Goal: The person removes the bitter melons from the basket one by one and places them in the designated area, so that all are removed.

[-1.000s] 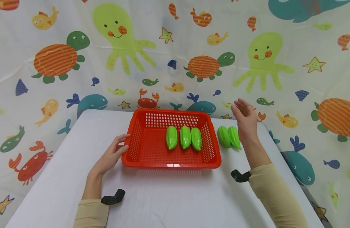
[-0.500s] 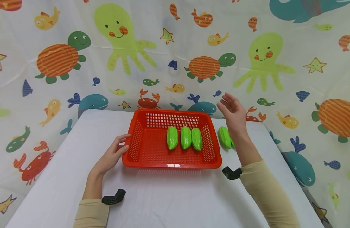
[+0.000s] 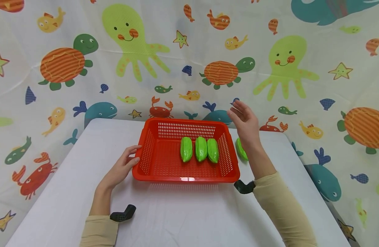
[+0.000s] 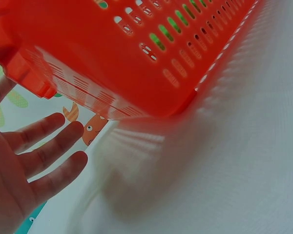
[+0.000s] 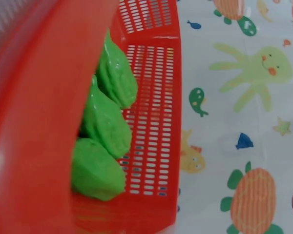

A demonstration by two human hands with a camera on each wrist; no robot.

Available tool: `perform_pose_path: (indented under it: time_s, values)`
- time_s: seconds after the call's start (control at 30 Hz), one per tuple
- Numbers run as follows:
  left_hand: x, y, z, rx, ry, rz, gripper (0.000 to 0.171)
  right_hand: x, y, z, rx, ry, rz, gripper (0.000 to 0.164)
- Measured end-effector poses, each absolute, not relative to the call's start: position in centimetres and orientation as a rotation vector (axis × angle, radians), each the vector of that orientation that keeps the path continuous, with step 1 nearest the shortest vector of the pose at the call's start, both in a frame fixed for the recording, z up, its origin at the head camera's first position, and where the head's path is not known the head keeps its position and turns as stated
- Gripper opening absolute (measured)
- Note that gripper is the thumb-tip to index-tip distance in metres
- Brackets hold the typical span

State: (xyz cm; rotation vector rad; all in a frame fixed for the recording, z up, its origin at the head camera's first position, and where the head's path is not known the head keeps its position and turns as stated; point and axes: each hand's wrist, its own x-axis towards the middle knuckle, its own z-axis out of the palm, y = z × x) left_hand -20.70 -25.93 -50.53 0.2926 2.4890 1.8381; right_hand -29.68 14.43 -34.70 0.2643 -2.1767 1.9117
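A red plastic basket (image 3: 167,168) with slotted walls stands on the table. Inside it, toward the right, lie three glossy green ridged fruits (image 3: 201,149), shaped like star fruit; the right wrist view also shows these fruits (image 5: 107,122). My left hand (image 3: 121,169) touches the basket's left rim with finger and thumb tips. In the left wrist view, several fingers of that hand (image 4: 19,175) spread loosely beside the wall. Raised near the basket's back right corner, my right hand (image 3: 245,125) holds nothing, its fingers loosely bent. Behind its wrist, another green fruit (image 3: 241,149) lies partly hidden on the table.
A white cloth covers the table (image 3: 177,212). Right behind it hangs a curtain (image 3: 177,106) printed with sea animals. Each sleeve cuff carries a small black device, one at the left wrist (image 3: 122,214) and one at the right wrist (image 3: 245,187).
My right hand has moved left, from over the fruits beside the basket toward the basket's back right corner. My forearm now hides one of those two fruits. The left hand stays put.
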Motion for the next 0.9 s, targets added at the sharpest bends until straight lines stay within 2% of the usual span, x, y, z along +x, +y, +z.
perform_pose_path:
  time_s: [0.3,0.9]
  values:
    - [-20.7,-26.0,-50.7,0.284,2.495,1.838,0.055,-30.0,12.8,-34.4,0.369,-2.308,1.850,0.058]
    - [-20.6,-25.9,-50.6,0.266,2.484,1.848,0.056,-33.7,10.0,-36.3,0.449,-2.296,1.945,0.056]
